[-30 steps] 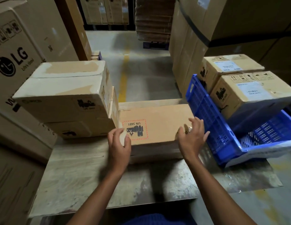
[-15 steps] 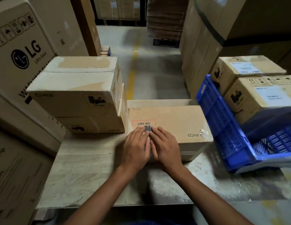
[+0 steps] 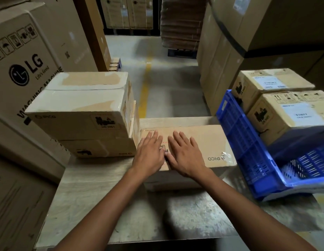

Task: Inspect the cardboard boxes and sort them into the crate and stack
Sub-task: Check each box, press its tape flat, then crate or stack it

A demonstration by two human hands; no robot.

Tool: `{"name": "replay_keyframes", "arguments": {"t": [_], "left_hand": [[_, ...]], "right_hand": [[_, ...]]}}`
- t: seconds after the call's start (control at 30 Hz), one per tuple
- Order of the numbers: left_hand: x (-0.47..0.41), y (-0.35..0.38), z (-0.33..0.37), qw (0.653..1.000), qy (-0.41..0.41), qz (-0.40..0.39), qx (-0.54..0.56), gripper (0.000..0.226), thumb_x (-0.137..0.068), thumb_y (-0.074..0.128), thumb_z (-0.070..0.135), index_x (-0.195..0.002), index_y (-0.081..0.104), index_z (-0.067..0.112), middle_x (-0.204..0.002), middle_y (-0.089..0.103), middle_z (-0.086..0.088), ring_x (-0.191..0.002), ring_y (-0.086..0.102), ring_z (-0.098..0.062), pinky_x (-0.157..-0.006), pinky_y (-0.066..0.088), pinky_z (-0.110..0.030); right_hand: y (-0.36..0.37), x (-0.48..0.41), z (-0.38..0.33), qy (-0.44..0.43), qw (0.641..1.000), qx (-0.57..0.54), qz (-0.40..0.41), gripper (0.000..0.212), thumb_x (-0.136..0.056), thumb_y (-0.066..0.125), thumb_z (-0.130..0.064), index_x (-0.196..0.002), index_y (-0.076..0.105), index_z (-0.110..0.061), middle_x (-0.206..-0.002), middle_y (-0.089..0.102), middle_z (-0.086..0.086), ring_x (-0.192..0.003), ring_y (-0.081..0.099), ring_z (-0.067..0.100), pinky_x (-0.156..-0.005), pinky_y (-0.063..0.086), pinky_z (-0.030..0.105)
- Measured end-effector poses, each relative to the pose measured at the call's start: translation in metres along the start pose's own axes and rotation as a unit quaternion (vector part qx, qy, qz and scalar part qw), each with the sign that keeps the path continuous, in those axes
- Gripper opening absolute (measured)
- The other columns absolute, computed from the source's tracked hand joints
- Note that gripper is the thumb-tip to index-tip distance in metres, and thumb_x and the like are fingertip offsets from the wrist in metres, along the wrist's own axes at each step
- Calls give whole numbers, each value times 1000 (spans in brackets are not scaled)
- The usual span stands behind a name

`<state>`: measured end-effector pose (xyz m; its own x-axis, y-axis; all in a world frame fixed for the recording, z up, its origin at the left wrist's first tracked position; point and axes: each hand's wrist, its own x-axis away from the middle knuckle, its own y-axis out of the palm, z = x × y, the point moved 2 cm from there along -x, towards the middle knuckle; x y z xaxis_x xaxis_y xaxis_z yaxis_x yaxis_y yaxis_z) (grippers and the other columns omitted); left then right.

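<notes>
Near edge of the surface (image 3: 103, 205) first: left hand (image 3: 149, 154) and right hand (image 3: 186, 156) lie side by side, palms flat on top of the box (image 3: 211, 140) mid-surface, fingers straight, gripping nothing. The box looks like stiff corrugated card, low and wide, and I'd guess not too heavy. The top is smooth, so I'd grab the short ends or hook under the bottom edges. The tape (image 3: 225, 156) at the right front corner is crinkled, so go easy there. The stack (image 3: 81, 113) sits just beside it on the left, the crate (image 3: 244, 142) on the right.
</notes>
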<state>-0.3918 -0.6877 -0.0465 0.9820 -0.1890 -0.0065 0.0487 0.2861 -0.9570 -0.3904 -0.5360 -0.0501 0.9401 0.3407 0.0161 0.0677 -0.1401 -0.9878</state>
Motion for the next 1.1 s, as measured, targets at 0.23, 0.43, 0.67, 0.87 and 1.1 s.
{"name": "replay_keyframes", "arguments": {"t": [0.23,0.43,0.67,0.87,1.1], "left_hand": [[-5,-9,21,1000,-21,-1,-3,51,-105,34,33,-153,30,17,-164,21,-7,-152,14,-24,-123,14,-42],[-9,6,65,997,58,-13,40,51,-102,34,19,-153,32,17,-163,24,-4,-152,13,-22,-123,11,-44],[-13,10,70,998,52,-5,33,49,-102,32,20,-150,38,13,-162,27,-4,-152,14,-23,-123,11,-46],[19,25,74,987,122,70,76,40,-94,41,23,-122,67,10,-135,62,-12,-133,50,-31,-112,38,-46],[24,38,72,984,147,100,31,44,-91,39,28,-113,73,9,-125,68,-11,-121,61,-30,-103,47,-49]], "right_hand": [[-16,-9,15,-22,999,-39,-13,61,-97,43,-54,-149,43,-24,-162,30,3,-151,24,21,-120,22,42],[-10,17,37,92,996,-8,14,74,-92,13,-59,-156,28,-23,-166,19,5,-154,14,23,-121,17,51],[-11,17,44,72,996,-50,9,65,-100,25,-53,-156,30,-21,-166,19,3,-154,11,21,-123,11,49],[-3,59,42,70,965,-68,243,28,-89,56,-30,-103,74,-13,-115,70,8,-107,65,30,-88,51,43],[16,70,40,82,973,-82,200,43,-96,43,-35,-120,72,-14,-136,63,10,-130,56,28,-105,45,48]]}}
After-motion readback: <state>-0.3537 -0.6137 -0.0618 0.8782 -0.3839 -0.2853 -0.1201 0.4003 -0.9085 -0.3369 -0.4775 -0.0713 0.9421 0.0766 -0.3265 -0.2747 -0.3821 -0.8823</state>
